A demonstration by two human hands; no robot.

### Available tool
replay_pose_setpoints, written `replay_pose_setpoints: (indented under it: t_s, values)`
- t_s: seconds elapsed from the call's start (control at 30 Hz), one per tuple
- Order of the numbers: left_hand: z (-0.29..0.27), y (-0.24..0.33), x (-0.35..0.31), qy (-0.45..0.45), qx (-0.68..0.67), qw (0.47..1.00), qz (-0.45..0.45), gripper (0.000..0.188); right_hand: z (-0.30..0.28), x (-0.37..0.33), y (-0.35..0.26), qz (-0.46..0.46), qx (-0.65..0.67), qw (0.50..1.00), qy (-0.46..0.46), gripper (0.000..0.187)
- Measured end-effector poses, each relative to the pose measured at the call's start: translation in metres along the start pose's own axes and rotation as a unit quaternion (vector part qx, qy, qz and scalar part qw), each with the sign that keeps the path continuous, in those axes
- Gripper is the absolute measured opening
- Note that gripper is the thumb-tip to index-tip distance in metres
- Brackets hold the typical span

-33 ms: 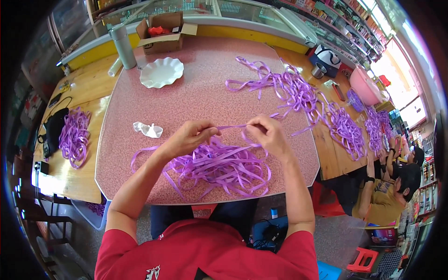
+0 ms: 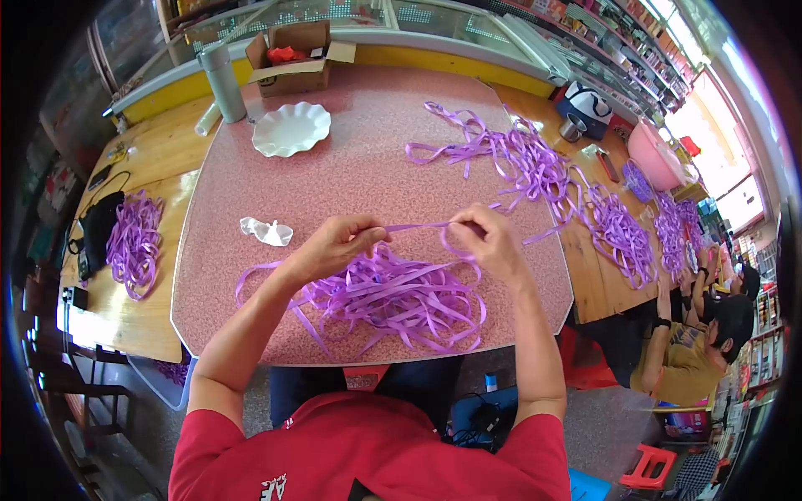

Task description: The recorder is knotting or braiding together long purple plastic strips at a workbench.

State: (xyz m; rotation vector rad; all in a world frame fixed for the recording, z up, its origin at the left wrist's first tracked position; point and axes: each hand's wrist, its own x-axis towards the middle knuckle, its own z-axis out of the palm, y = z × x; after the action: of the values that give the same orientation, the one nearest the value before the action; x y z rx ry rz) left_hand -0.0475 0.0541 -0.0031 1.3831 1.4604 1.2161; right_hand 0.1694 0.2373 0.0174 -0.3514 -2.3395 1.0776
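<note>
A purple ribbon (image 2: 418,226) is stretched between my two hands, above the pink speckled table (image 2: 359,179). My left hand (image 2: 344,242) pinches one end of the stretch, fingers closed. Its other end is pinched by my right hand (image 2: 486,238), and a loop of ribbon hangs below those fingers. Under both hands lies a tangled pile of purple ribbons (image 2: 393,301) near the table's front edge. A crumpled white tissue (image 2: 267,231) rests to the left of my left hand. Farther right, a second heap of purple ribbons (image 2: 535,163) spreads over the table's edge.
At the back left stand a white scalloped plate (image 2: 292,129), a pale green flask (image 2: 221,83) and a cardboard box (image 2: 294,73). More ribbons (image 2: 135,242) lie on the wooden side table. To the right are a pink basin (image 2: 656,154) and a seated person (image 2: 689,359).
My right hand has shifted slightly right and up, with the ribbon drawn a little longer between my hands. My left hand stays nearly in place.
</note>
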Motion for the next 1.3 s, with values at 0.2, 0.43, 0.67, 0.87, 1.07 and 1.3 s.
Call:
replay_pose_setpoints:
  t_s: [0.2,0.43,0.67,0.87,1.07,1.3]
  values:
    - [-0.024,-0.003,-0.011,0.066,0.043,0.997,0.012,0.035,-0.035,0.006,0.015,-0.042,-0.122,0.99,0.061,0.005]
    - [-0.007,0.008,0.019,0.021,0.012,1.0,0.008,0.035,0.022,0.03,-0.018,-0.144,-0.407,0.892,0.134,0.049]
    - [-0.028,0.0,0.025,-0.002,-0.125,0.988,-0.089,0.037,0.084,0.046,-0.02,-0.13,-0.07,0.988,0.04,0.031]
    - [-0.08,-0.012,0.043,-0.003,-0.04,0.987,-0.153,0.049,0.088,0.06,-0.006,-0.123,-0.033,0.989,0.079,0.018]
    - [-0.176,-0.09,0.048,0.301,0.563,0.764,-0.092,0.083,0.071,0.059,0.019,-0.064,-0.084,0.989,0.101,0.009]
    - [-0.186,-0.099,0.046,0.183,0.601,0.766,-0.133,0.073,0.071,0.053,0.031,-0.058,-0.121,0.988,0.072,0.008]
